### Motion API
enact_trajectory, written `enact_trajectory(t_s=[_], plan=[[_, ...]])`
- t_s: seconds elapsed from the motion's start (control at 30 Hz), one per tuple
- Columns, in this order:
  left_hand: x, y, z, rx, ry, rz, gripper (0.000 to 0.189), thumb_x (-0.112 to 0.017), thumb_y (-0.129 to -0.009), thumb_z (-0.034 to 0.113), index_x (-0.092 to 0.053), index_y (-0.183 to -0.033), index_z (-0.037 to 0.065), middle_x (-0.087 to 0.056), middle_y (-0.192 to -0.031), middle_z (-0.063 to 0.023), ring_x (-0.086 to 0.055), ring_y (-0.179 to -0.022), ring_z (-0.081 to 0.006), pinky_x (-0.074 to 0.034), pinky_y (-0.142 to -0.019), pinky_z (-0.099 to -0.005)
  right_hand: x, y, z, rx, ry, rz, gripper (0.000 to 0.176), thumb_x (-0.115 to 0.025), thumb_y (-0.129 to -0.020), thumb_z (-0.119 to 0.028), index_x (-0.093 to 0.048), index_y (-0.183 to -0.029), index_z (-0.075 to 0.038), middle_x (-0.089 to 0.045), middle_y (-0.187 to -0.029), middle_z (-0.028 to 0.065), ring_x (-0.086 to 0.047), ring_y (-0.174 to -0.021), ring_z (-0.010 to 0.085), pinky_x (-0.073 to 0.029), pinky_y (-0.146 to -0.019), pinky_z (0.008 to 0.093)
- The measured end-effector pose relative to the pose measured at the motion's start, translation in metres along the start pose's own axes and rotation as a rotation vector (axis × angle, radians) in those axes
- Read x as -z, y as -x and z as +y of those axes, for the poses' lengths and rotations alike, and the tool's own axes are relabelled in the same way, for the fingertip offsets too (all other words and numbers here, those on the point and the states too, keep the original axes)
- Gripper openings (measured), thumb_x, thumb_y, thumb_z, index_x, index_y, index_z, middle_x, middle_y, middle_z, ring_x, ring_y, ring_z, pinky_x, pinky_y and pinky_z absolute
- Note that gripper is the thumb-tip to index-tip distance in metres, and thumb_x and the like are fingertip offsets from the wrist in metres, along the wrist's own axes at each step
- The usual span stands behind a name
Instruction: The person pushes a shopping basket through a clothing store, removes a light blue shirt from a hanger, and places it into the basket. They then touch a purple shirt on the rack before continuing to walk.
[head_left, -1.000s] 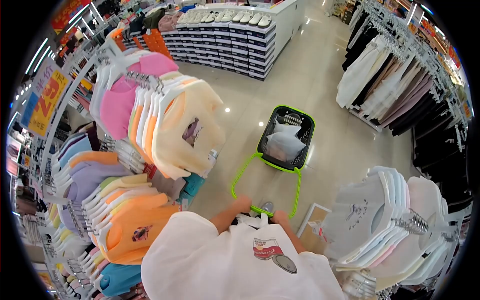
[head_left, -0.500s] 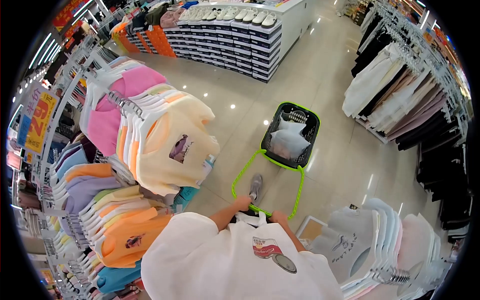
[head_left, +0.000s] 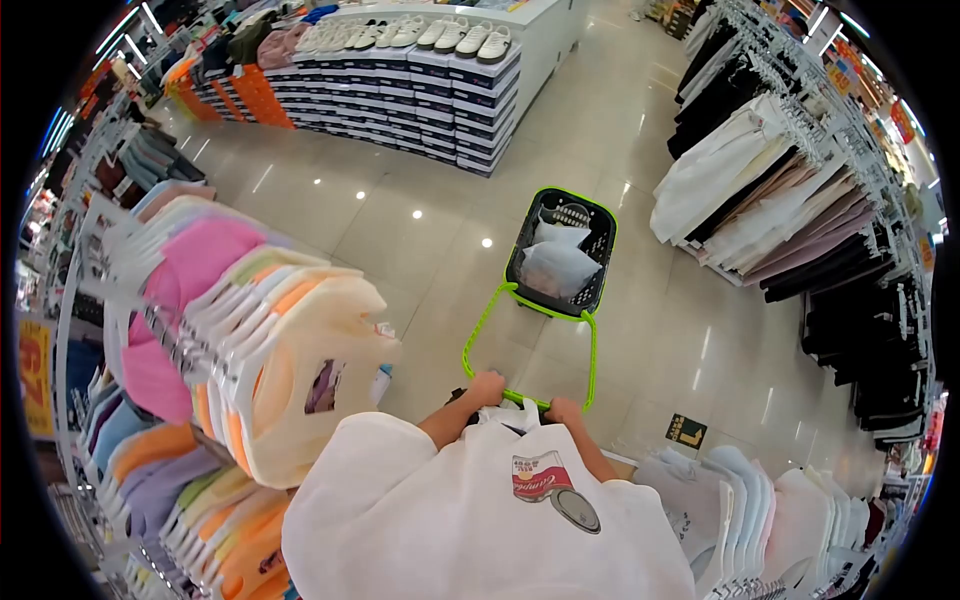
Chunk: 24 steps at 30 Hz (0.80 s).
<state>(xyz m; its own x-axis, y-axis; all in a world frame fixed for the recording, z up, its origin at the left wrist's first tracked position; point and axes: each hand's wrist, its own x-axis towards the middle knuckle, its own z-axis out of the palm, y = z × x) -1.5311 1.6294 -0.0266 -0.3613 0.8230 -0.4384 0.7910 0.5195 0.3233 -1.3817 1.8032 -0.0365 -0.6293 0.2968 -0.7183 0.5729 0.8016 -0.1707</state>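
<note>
Both hands are closed round the bright green handle (head_left: pixel 593 360) of a black rolling shopping basket (head_left: pixel 512 262). My left hand (head_left: pixel 487 387) grips the near bar on its left side, and my right hand (head_left: pixel 564 410) grips it a little further right. A short stretch of bar shows between them. The basket stands on the floor ahead of me, with pale, bagged items (head_left: pixel 562 268) inside. Below my hands spreads the white T-shirt (head_left: pixel 420 510) I wear, printed with a red-and-white can. White strap-like fabric (head_left: pixel 515 413) hangs between the hands.
Pastel shirts (head_left: pixel 290 390) hang on a rack close on my left, and more shirts (head_left: pixel 730 510) hang at lower right. Trousers (head_left: pixel 715 170) line the right side. Stacked shoeboxes (head_left: pixel 430 110) stand ahead. Shiny tiled floor (head_left: pixel 420 260) runs between, with a dark floor sign (head_left: pixel 687 432).
My view has shifted along the aisle, and the left rack now sits lower and further left. The grey shoe is out of sight, and the floor sign shows more fully. Both hands keep their grip.
</note>
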Motion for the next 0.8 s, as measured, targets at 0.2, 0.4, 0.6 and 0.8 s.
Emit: enact_trajectory(t_s=[0.2, 0.4, 0.6, 0.8], plan=[[0.029, -0.055, -0.03, 0.011, 0.031, -0.026, 0.014, -0.062, -0.061, 0.016, -0.062, -0.071, 0.006, -0.062, -0.075, -0.0132, -0.061, -0.072, -0.0295, -0.049, -0.062, -0.042, 0.047, -0.042, -0.005, -0.002, 0.006, 0.096, 0.03, -0.063, -0.066, -0.029, -0.064, -0.084, -0.005, -0.063, -0.089, 0.0175, -0.061, -0.083, 0.032, -0.049, -0.072, 0.0414], [0.044, -0.092, -0.049, -0.009, 0.026, 0.049, 0.014, -0.064, -0.059, 0.016, -0.063, -0.068, 0.005, -0.061, -0.068, -0.0147, -0.061, -0.067, -0.0315, -0.048, -0.06, -0.042, 0.089, -0.067, -0.009, 0.014, 0.015, 0.06, 0.03, -0.063, -0.067, -0.03, -0.064, -0.084, -0.005, -0.063, -0.086, 0.0168, -0.062, -0.081, 0.031, -0.049, -0.07, 0.0415], [0.064, -0.125, -0.056, 0.054, -0.001, -0.006, 0.013, -0.063, -0.061, 0.016, -0.063, -0.068, 0.006, -0.062, -0.068, -0.0139, -0.061, -0.066, -0.0305, -0.048, -0.06, -0.0414, 0.117, -0.098, -0.004, 0.056, 0.006, 0.04, 0.032, -0.061, -0.07, -0.033, -0.064, -0.084, -0.005, -0.063, -0.085, 0.017, -0.062, -0.08, 0.0312, -0.049, -0.069, 0.0416], [0.087, -0.171, -0.06, 0.091, -0.052, 0.057, 0.014, -0.063, -0.064, 0.019, -0.065, -0.071, 0.007, -0.063, -0.074, -0.0144, -0.062, -0.072, -0.0291, -0.048, -0.063, -0.04, 0.156, -0.132, 0.013, 0.092, -0.048, 0.046, 0.032, -0.06, -0.07, -0.034, -0.064, -0.084, -0.006, -0.063, -0.085, 0.0171, -0.062, -0.08, 0.0314, -0.049, -0.068, 0.042]])
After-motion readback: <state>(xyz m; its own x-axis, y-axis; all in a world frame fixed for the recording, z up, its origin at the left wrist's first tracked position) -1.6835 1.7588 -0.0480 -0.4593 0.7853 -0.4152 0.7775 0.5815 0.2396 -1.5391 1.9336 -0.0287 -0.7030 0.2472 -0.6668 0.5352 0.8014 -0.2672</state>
